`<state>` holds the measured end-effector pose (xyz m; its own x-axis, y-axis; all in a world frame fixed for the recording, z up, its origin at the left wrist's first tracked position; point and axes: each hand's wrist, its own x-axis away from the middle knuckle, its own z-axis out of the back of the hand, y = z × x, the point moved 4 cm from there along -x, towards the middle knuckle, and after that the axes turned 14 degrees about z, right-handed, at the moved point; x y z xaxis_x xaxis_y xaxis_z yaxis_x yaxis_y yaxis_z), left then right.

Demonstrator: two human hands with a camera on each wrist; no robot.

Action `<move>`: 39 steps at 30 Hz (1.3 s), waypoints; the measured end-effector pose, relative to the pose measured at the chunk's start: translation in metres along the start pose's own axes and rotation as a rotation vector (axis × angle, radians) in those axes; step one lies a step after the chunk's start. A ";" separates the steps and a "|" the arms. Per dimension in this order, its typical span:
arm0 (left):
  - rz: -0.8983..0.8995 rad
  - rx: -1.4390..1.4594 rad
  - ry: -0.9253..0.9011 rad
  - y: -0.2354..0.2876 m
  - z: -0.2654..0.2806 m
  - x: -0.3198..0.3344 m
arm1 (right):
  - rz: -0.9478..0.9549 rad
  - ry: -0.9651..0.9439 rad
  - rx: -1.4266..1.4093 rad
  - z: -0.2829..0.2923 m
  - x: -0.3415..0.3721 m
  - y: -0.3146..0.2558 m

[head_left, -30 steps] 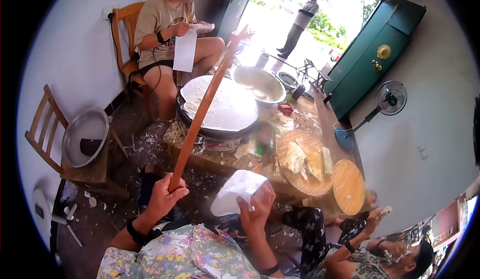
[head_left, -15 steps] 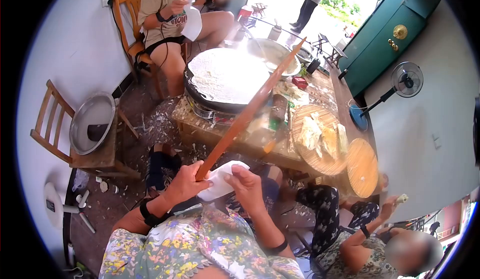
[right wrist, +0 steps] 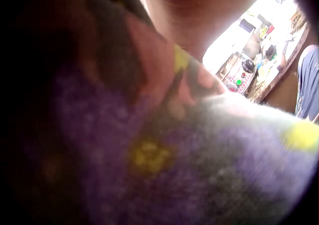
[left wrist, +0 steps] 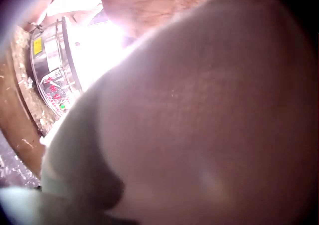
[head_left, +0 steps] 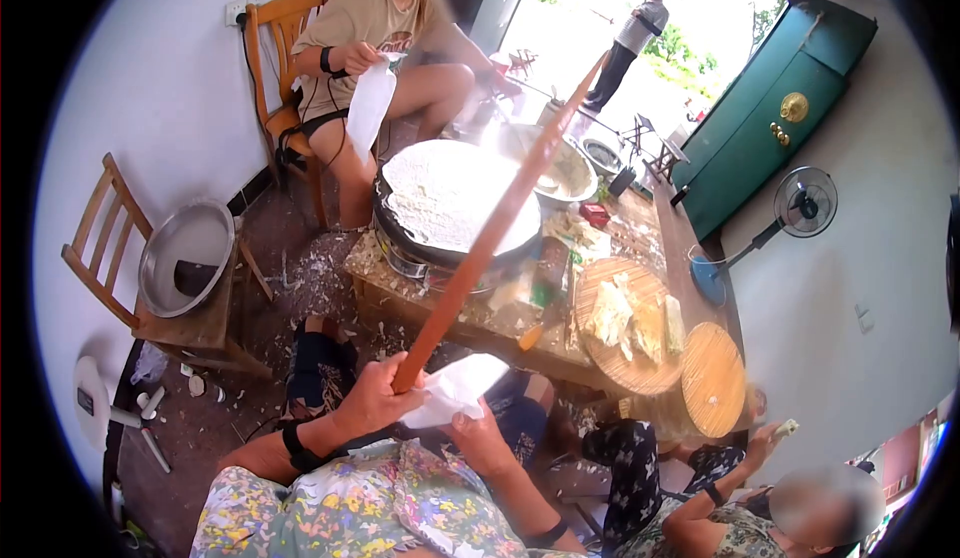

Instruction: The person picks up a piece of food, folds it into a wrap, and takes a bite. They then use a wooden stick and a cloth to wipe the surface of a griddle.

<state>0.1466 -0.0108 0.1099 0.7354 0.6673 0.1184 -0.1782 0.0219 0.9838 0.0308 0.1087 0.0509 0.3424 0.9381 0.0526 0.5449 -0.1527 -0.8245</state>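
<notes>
My left hand [head_left: 375, 398] grips the lower end of a long wooden stick [head_left: 482, 253], which slants up and right, overlapping the griddle in the head view. My right hand [head_left: 483, 442] pinches a thin white sheet [head_left: 462, 386] just beside it, and the sheet's left edge meets the left hand's fingers. Beyond the hands, a round griddle [head_left: 384, 220] carries a wide white layer with a ragged left edge. Its metal side [left wrist: 46, 60] shows in the left wrist view, and its control knob [right wrist: 247, 65] in the right wrist view. Blurred close surfaces fill most of both wrist views.
Behind the griddle stands a metal basin [head_left: 575, 173]. Two round woven boards [head_left: 635, 366] lie right, one bearing folded yellowish sheets [head_left: 640, 318]. A seated person [head_left: 365, 43] holds another white sheet; another person [head_left: 690, 518] sits at right. A chair [head_left: 200, 343] bears a basin.
My hands have come together, bringing the white sheet against the left hand. The stick leans further right than a second ago. The seated person's white sheet has shifted.
</notes>
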 end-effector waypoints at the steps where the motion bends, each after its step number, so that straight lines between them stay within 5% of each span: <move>1: 0.043 -0.020 -0.059 0.008 -0.002 0.004 | 0.080 -0.004 -0.075 -0.008 -0.002 -0.005; 8: -0.017 -0.086 -0.087 0.007 -0.003 0.007 | 0.218 -0.104 -0.171 -0.024 -0.005 -0.020; 17: -0.187 -0.060 -0.005 -0.011 0.005 0.000 | 0.292 0.186 -0.074 -0.012 0.003 -0.035; 20: 0.121 0.113 -0.058 0.007 0.017 0.009 | 0.412 0.249 0.044 0.023 -0.006 -0.029; 24: 0.133 -0.075 -0.019 -0.009 0.059 0.013 | 0.158 0.360 0.297 0.033 -0.043 -0.030; 30: 0.033 -0.205 0.147 -0.037 0.132 0.042 | 0.170 -0.119 0.584 -0.021 -0.105 0.004; 33: 0.190 -0.140 0.247 -0.048 0.159 0.064 | 0.256 -0.307 0.813 -0.042 -0.133 0.032; 39: 0.207 -0.281 0.350 -0.065 0.207 0.071 | 0.772 -0.517 1.552 -0.104 -0.185 0.023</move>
<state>0.3460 -0.1190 0.0825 0.4111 0.8877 0.2075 -0.5018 0.0303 0.8644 0.0595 -0.1010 0.0807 -0.2669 0.8423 -0.4682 -0.8420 -0.4402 -0.3119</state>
